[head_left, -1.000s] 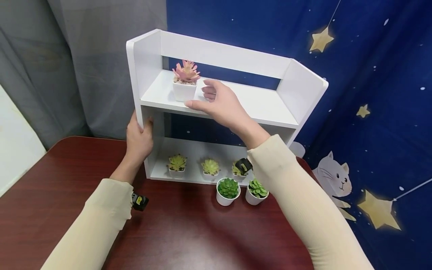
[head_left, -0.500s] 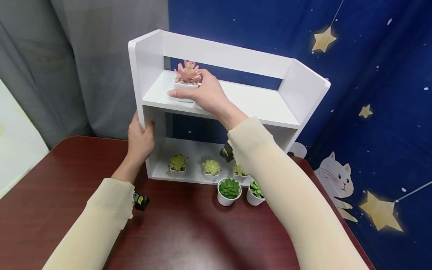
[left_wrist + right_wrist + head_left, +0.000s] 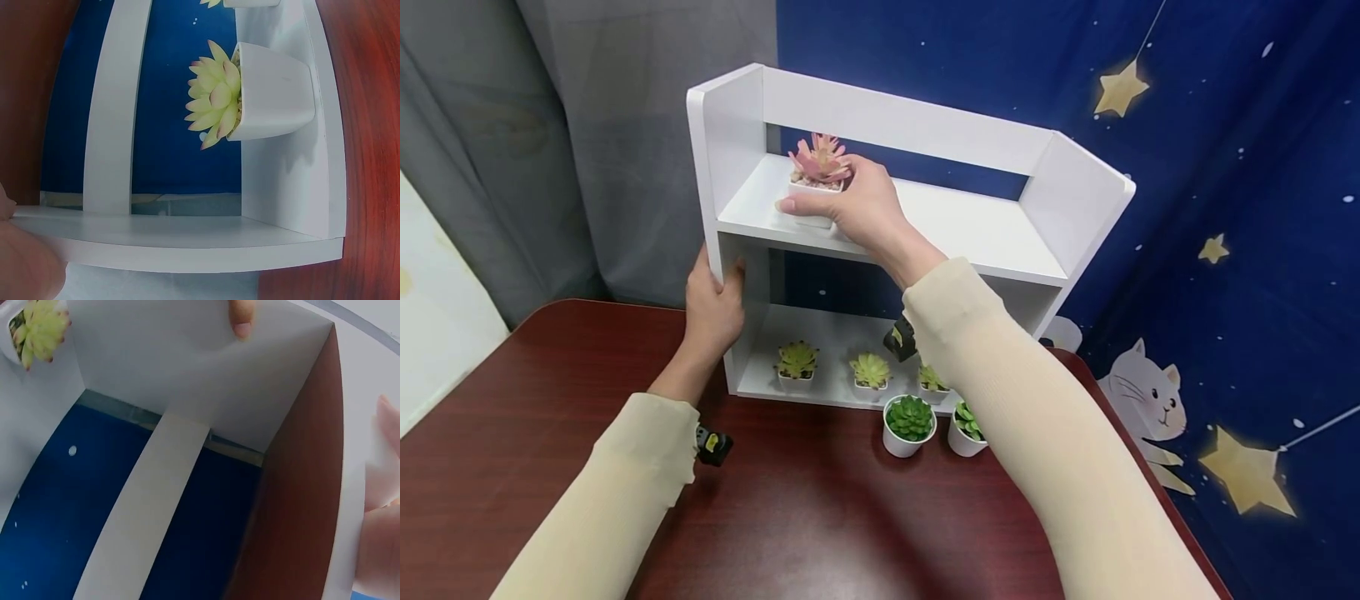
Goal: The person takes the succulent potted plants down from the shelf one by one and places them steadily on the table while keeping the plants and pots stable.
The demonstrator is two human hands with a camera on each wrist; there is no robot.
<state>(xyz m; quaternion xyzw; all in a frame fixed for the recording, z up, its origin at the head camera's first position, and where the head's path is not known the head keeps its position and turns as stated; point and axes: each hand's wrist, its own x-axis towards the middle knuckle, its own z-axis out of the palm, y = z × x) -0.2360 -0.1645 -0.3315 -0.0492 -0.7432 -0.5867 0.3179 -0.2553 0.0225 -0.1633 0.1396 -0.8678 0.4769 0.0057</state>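
A pink succulent (image 3: 820,158) in a square white pot stands near the left end of the upper board of a white two-tier shelf (image 3: 970,225). My right hand (image 3: 874,208) holds its pot, thumb across the front and fingers behind the far right side. In the right wrist view, part of that hand (image 3: 380,550) shows at the right edge. My left hand (image 3: 713,312) grips the shelf's left side panel, thumb on the inner face. That thumb (image 3: 240,319) also appears at the top of the right wrist view.
On the lower board sit three pale green succulents, one (image 3: 870,372) in the middle. Two round white pots with greener plants, one of them dark green (image 3: 908,421), stand on the red-brown table (image 3: 820,517) before the shelf. A blue star-patterned curtain (image 3: 1225,250) hangs behind.
My right hand has moved left from beside the pink succulent and closed round its pot. In the last half second little has moved. The left hand keeps its grip on the panel.
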